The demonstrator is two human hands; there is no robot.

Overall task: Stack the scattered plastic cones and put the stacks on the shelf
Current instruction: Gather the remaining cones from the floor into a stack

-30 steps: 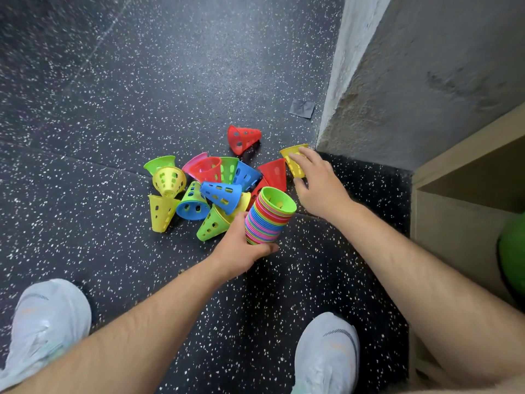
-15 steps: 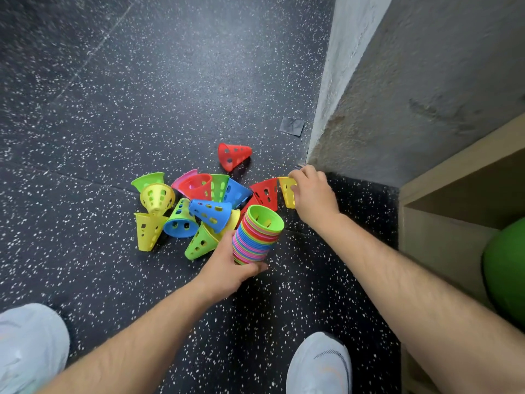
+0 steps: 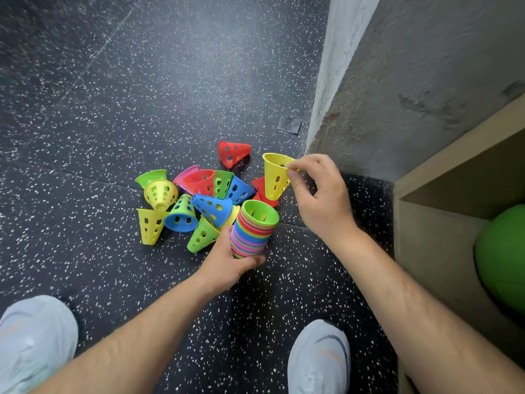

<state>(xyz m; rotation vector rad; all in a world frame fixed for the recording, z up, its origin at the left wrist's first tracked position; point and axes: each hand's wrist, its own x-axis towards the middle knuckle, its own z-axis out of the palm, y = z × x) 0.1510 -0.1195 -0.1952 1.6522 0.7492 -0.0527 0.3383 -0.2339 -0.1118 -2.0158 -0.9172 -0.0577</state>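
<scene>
My left hand (image 3: 227,260) grips the stack (image 3: 252,231) mouth-up, ready to take more. My right hand (image 3: 318,194) pinches a yellow cone (image 3: 275,177) by its rim, wide end up, for nesting inside.

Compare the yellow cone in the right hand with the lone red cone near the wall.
The yellow cone is pinched at its rim by the right hand, wide mouth up. The red cone lies on its side on the floor, untouched. They also differ in colour. Both are perforated cones of like shape.
</scene>
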